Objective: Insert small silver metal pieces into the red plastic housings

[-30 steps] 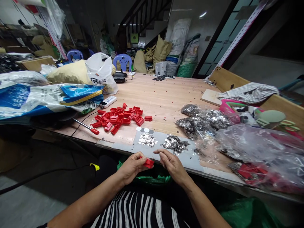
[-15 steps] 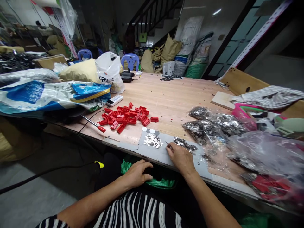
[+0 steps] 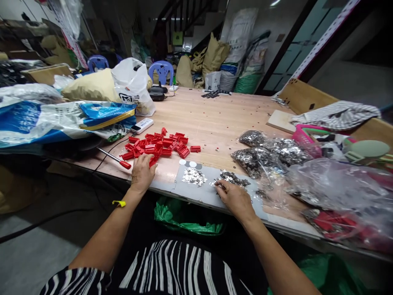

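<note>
My left hand (image 3: 143, 175) is at the near edge of a pile of red plastic parts (image 3: 167, 141), its fingers closed around one red plastic part (image 3: 152, 160). My right hand (image 3: 236, 200) rests over a grey mat (image 3: 190, 197), thumb and fingers pinched on a thin dark metal piece whose kind I cannot make out. Just beyond that hand lies a heap of darker small metal pieces (image 3: 235, 179). Left of it on the mat is a heap of bright flat metal pieces (image 3: 194, 176).
Clear plastic bags of metal pieces (image 3: 253, 159) lie to the right, near a pink basket (image 3: 302, 137). A red-handled tool (image 3: 124, 164) lies left of the red parts, by a white device (image 3: 143, 125). Below the table edge hangs a green bag (image 3: 190, 225).
My left hand has moved from the table's edge up and left to the red parts and closed on one. The right hand stays by the metal pieces. The view has shifted slightly.
</note>
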Demonstrator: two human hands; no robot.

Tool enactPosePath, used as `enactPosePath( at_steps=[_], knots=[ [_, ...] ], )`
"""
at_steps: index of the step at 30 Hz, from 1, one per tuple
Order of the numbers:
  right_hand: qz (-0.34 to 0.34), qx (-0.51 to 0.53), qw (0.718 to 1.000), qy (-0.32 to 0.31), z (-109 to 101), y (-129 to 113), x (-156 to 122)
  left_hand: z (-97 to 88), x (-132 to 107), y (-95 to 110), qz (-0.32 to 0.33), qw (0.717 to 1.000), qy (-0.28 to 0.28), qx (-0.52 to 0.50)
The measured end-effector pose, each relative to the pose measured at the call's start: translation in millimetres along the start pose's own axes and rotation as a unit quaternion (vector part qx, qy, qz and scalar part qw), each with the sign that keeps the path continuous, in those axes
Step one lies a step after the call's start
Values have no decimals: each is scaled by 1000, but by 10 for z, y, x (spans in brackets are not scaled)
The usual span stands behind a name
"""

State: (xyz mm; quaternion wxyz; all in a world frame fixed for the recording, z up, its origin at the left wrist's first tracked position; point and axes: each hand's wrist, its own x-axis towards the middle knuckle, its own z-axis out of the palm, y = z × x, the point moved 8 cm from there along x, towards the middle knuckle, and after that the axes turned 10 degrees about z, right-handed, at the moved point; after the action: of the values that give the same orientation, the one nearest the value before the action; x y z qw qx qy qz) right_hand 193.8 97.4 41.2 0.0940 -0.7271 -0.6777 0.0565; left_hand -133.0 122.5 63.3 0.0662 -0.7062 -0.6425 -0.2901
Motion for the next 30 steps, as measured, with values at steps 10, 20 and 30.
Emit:
enactPosePath(
  at_steps=[10,20,30],
  knots=[
    [-43,-11,999,-6,-23,-121,131,231,0,-149,-2,993,-85,82],
    [-50,118,992,-7,-143,-89,292,213,-172,-165,-139,958,-21,-250],
    [-33,213,977,8,-124,208,166,572,-787,1062,-275,620,-214,-703]
  ],
)
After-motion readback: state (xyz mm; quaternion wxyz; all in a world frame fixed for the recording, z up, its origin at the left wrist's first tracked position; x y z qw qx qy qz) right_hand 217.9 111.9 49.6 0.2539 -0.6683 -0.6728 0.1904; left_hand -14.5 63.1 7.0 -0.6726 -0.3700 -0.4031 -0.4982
